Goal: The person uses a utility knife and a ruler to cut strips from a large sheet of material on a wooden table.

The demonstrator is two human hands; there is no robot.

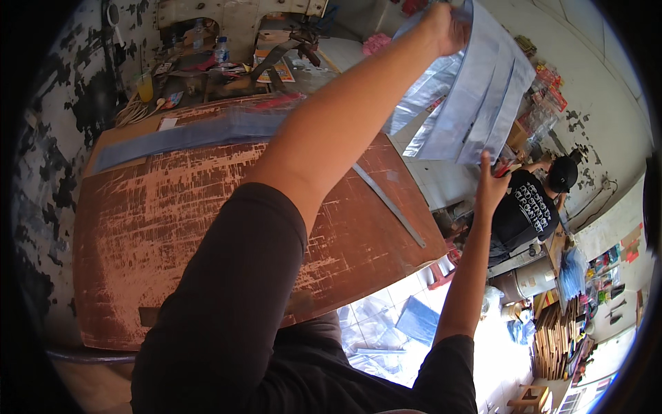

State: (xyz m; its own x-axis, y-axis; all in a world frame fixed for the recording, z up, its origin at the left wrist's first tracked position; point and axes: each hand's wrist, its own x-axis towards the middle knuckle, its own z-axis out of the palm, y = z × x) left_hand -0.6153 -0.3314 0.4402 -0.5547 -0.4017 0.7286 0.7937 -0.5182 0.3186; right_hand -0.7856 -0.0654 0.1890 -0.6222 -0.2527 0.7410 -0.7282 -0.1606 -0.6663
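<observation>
My left hand [447, 31] is raised high at the upper middle, closed on the top edge of a clear bluish plastic sheet [476, 96]. Long, overlapping strips of the sheet hang down and spread to the right. At the sheet's lower edge is my right hand [491, 188], its fingers curled around a small red-and-black tool [502, 170] whose working end is hidden. Whether that hand also pinches the sheet, I cannot tell. Below my left arm is a worn reddish-brown table [172, 241], with a bluish plastic strip [186, 138] lying across its far side.
A metal ruler [389, 205] lies on the table's right part. Bottles [221, 50], a yellow drink cup [144, 87] and clutter stand beyond. A person in a black shirt [524, 214] works at the right. Plastic sheets [417, 321] lie on the floor near stacked boards [555, 338].
</observation>
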